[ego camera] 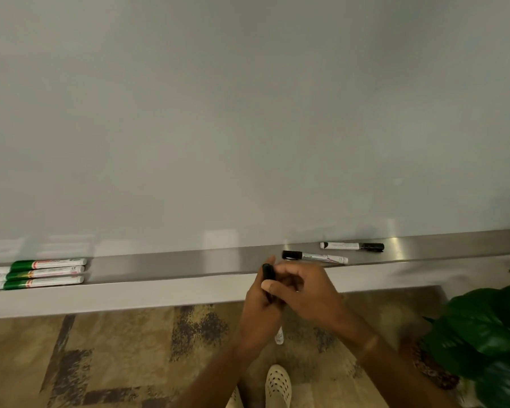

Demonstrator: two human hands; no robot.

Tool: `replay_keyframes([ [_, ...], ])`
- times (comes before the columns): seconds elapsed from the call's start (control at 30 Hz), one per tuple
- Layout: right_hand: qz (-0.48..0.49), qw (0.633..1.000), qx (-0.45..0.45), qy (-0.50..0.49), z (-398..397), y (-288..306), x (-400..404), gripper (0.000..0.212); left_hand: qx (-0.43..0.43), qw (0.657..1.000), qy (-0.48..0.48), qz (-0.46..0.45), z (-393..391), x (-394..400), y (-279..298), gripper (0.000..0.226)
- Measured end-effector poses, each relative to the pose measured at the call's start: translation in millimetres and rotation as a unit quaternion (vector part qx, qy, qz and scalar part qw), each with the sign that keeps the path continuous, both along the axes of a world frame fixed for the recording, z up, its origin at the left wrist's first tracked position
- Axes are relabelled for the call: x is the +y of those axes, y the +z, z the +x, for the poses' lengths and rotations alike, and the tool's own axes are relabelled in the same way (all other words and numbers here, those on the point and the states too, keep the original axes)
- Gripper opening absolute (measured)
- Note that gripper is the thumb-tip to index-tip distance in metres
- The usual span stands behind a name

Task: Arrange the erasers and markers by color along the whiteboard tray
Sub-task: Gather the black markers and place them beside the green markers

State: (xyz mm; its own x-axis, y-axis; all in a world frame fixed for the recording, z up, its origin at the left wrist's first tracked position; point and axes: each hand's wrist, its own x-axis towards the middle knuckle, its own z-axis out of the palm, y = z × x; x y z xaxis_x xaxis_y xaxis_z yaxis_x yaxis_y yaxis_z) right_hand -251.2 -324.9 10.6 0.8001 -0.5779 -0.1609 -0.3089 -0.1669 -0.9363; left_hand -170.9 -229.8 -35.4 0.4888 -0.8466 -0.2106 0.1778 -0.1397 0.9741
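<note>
A: What lies closest to the camera?

B: A cream perforated clog point(278, 385) on a patterned brown and tan carpet point(115, 357), and a dark green leafy plant point(489, 334) low at the right edge.

A: And the hands?

B: Both meet just in front of the tray's lip. The left hand point(261, 307) is closed around a black-capped white marker point(268, 273); the black cap sticks up above the fingers and the white tail end pokes out below the wrist. The right hand point(304, 290) is curled over the left from the right, fingers bent against that same marker. Whether it truly grips it or only touches it, I cannot tell.

A: Where are the other markers?

B: On the long brushed-metal whiteboard tray point(174, 267). Just beyond the hands lies a second black-capped white marker point(315, 257), slightly angled, cap to the left. A third black-capped white marker point(351, 246) lies behind it to the right, near the board, cap to the right. Well apart, at the left end, three green-banded white markers point(46, 272) lie side by side, parallel and touching.

A: And farthest?

B: The blank white whiteboard point(248, 113).
</note>
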Motion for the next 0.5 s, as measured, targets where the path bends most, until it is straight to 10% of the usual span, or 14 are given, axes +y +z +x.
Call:
replay_keyframes([
  [0.23, -0.366, 0.899, 0.229, -0.073, -16.0, -36.8, -52.8, 0.026, 0.103, 0.991, 0.060, 0.057, 5.2, -0.3, -5.0, 0.044],
  [0.5, -0.410, 0.858, 0.310, -0.020, -13.4, -53.3, -68.3, 0.026, 0.203, 0.973, 0.109, 0.031, 2.0, -4.1, -0.4, 0.037],
])
